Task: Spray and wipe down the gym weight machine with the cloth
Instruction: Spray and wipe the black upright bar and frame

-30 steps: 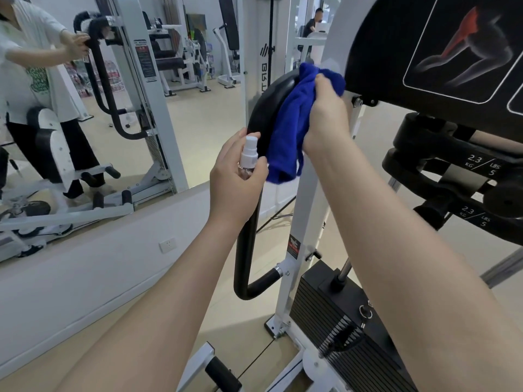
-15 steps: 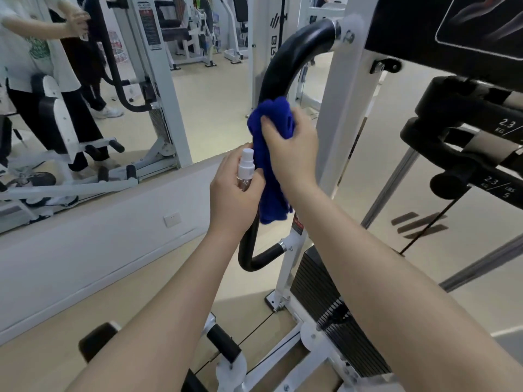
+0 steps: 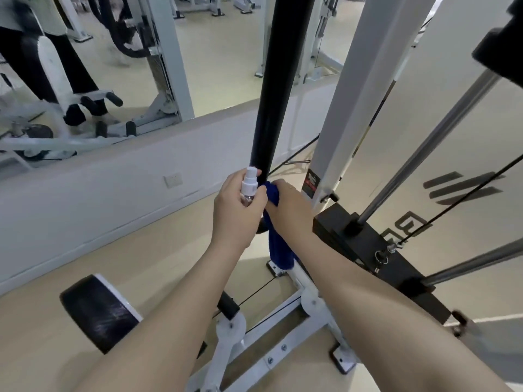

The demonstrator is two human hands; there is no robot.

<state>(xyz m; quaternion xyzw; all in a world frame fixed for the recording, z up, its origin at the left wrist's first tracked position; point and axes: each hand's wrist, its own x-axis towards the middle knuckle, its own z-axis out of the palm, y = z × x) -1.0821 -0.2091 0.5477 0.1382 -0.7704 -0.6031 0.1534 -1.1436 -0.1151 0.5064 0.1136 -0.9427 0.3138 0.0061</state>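
Left hand (image 3: 236,209) grips a small white-capped spray bottle (image 3: 249,184); right hand (image 3: 288,206) clutches the blue cloth (image 3: 278,247), apparently wrapped around the black padded bar (image 3: 278,80), lower than before, above beige gym flooring (image 3: 42,321).

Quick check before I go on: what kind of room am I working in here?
Almost certainly a gym floor. A black weight stack with chrome guide rods stands at right, a black padded roller lies low at left, and a wall mirror shows more exercise machines.

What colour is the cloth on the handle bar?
Deep blue, plain. The cloth shows best in the head view, under the right hand.
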